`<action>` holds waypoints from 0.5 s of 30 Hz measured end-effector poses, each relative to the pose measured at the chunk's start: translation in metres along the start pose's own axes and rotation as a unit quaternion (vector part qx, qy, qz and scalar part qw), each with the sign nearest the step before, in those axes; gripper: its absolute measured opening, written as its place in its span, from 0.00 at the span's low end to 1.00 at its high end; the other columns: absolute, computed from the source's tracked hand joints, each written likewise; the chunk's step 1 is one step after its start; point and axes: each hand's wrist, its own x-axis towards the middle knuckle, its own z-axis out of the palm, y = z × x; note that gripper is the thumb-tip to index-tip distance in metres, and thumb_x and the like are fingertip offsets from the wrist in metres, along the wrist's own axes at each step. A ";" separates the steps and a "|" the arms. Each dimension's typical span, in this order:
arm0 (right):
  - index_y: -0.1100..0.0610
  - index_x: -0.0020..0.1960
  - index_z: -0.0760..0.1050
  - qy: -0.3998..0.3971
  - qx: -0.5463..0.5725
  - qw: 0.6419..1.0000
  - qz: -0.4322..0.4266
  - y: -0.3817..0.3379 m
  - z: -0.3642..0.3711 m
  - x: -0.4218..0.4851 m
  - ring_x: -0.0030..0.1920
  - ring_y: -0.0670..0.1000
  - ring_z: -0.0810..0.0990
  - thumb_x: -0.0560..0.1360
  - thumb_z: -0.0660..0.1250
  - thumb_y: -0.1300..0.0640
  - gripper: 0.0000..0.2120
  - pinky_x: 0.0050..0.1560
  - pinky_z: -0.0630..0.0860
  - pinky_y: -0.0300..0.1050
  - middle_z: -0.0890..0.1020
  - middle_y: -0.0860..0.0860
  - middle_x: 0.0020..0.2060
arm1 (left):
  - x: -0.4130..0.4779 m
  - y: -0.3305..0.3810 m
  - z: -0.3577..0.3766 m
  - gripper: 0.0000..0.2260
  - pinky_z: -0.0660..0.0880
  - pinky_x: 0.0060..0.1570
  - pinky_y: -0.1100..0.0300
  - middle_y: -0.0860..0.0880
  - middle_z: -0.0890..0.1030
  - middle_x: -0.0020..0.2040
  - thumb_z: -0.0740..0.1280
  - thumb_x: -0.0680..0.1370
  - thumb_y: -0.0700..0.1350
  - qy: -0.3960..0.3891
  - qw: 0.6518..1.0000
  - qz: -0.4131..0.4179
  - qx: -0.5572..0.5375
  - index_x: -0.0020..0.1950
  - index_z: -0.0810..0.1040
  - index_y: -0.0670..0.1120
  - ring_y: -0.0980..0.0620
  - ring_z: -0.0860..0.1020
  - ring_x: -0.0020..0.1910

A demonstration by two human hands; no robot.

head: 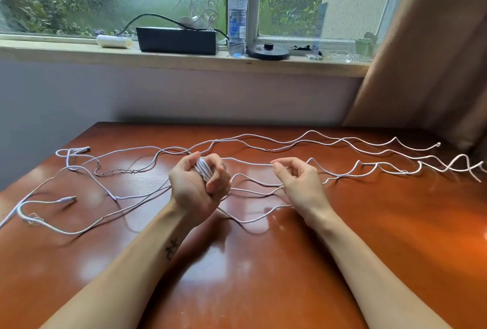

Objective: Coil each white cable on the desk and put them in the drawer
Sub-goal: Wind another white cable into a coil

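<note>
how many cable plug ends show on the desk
3: back-left plug, front-left plug, far-right tip. More may hide in the left hand's grip.

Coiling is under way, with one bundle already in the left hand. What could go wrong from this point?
1. The strand between the coil gripped in the left hand and the pinching right hand lies among other loose cables. Drawing it in may snag or drag them.
2. The crossed cables near the right edge of the desk could knot, or slide off if tugged.
</note>
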 end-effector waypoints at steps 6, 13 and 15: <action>0.49 0.42 0.80 -0.002 -0.150 0.987 -0.062 -0.003 -0.002 -0.008 0.29 0.43 0.73 0.75 0.74 0.48 0.07 0.32 0.67 0.36 0.77 0.48 0.27 | 0.001 0.004 0.000 0.27 0.55 0.23 0.62 0.47 0.59 0.24 0.45 0.81 0.50 0.019 0.997 0.033 -0.073 0.32 0.74 0.41 0.52 0.57 0.22; 0.48 0.40 0.84 -0.111 -0.066 0.991 -0.029 -0.014 0.003 -0.015 0.27 0.47 0.69 0.73 0.77 0.51 0.05 0.33 0.78 0.56 0.71 0.46 0.24 | 0.006 0.009 -0.005 0.33 0.60 0.31 0.58 0.47 0.65 0.31 0.45 0.82 0.64 0.069 0.990 0.061 -0.110 0.52 0.77 0.37 0.51 0.61 0.28; 0.48 0.40 0.84 -0.138 -0.054 0.988 -0.032 -0.019 0.004 -0.019 0.27 0.44 0.71 0.74 0.77 0.54 0.05 0.33 0.77 0.53 0.73 0.44 0.24 | 0.008 0.011 -0.007 0.29 0.60 0.35 0.58 0.46 0.69 0.33 0.50 0.82 0.61 0.088 0.989 0.060 -0.102 0.57 0.76 0.37 0.51 0.64 0.30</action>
